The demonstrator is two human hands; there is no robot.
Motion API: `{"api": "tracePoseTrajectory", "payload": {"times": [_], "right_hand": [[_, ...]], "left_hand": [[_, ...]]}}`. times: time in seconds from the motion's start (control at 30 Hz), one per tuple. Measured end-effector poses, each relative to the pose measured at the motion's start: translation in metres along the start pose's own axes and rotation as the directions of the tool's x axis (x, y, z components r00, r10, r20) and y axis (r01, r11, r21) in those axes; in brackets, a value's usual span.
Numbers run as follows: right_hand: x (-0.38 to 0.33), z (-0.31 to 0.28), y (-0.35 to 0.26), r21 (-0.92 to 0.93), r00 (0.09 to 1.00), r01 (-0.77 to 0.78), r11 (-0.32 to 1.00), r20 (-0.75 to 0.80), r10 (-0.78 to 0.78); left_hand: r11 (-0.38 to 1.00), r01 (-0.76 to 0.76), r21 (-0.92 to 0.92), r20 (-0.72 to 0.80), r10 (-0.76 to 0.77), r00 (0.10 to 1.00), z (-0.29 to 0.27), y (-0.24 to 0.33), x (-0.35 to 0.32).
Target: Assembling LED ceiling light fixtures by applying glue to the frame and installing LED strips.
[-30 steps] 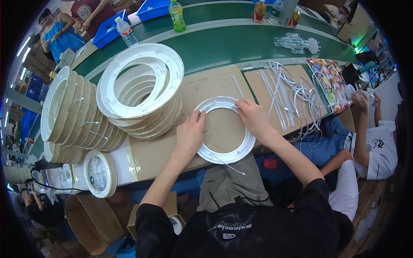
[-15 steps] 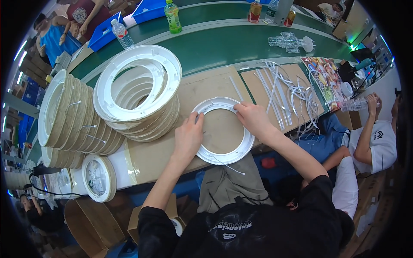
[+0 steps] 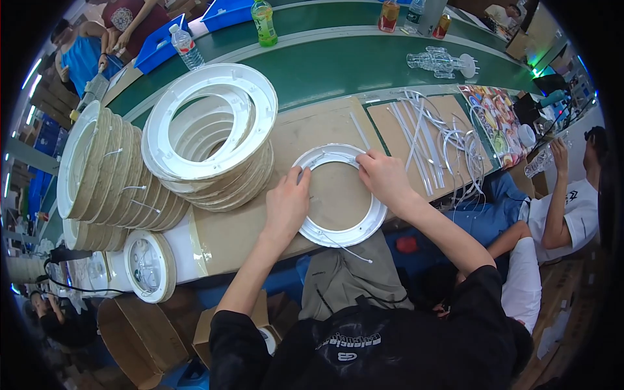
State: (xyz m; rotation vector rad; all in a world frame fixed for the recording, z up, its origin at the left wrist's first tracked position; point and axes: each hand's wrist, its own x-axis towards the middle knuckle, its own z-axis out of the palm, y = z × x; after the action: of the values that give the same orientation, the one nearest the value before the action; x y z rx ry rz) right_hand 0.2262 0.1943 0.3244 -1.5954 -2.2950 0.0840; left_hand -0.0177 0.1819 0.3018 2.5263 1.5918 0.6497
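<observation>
Ring: the flat white plastic ring (image 3: 341,240) sits between your hands, its near edge over your grey-green cloth trousers (image 3: 354,279); you cannot tell whether the brown cardboard sheet (image 3: 240,240) bears its weight.
Left hand: your left hand (image 3: 288,200) is curled onto the ring's left rim, thumb and forefinger close together; the other fingers are mostly hidden.
Right hand: your right hand (image 3: 385,177) pinches the far right rim, its fingertips covering that stretch.
Lead: a thin white wire (image 3: 357,255) with a small end plug crosses the near rim, below your right hand.
Stacks: left of your left hand leans a pile of white-faced, beige-sided round frames (image 3: 237,190); farther left, another beige pile (image 3: 110,185) is partly covered.
Drum: left of your left forearm, a shallow beige-sided drum (image 3: 170,268) holds clear pieces, hard to make out.
Strips: right of your right hand, narrow white strips (image 3: 412,151) overlap tangled white wires (image 3: 458,138), individual lengths hard to trace.
</observation>
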Motion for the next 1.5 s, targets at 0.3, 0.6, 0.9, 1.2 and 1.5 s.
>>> {"api": "tracePoseTrajectory", "payload": {"times": [0.3,0.6,0.9,1.2,1.5], "right_hand": [[0.001,0.003,0.0,0.03,0.998,-0.049,0.998,-0.028,0.05],[-0.003,-0.007,-0.006,0.148,0.999,-0.039,0.988,-0.03,0.044],[-0.001,0.004,-0.001,0.12,0.997,-0.07,0.99,-0.02,0.073],[-0.001,0.007,0.0,0.095,0.998,-0.055,0.994,-0.003,0.055],[-0.004,-0.004,-0.001,0.098,0.998,-0.063,0.993,0.018,0.061]], "left_hand": [[1.0,-0.011,0.006,-0.001,0.011,1.0,-0.001,0.0,0.002],[1.0,-0.012,0.018,-0.004,0.012,1.0,0.0,0.0,0.002],[1.0,0.006,0.017,0.001,-0.006,1.0,0.0,0.002,0.002],[0.999,-0.008,0.033,0.022,0.008,1.0,-0.001,0.001,0.001],[0.999,-0.019,0.036,0.0,0.019,1.0,0.0,0.0,0.001]]}}
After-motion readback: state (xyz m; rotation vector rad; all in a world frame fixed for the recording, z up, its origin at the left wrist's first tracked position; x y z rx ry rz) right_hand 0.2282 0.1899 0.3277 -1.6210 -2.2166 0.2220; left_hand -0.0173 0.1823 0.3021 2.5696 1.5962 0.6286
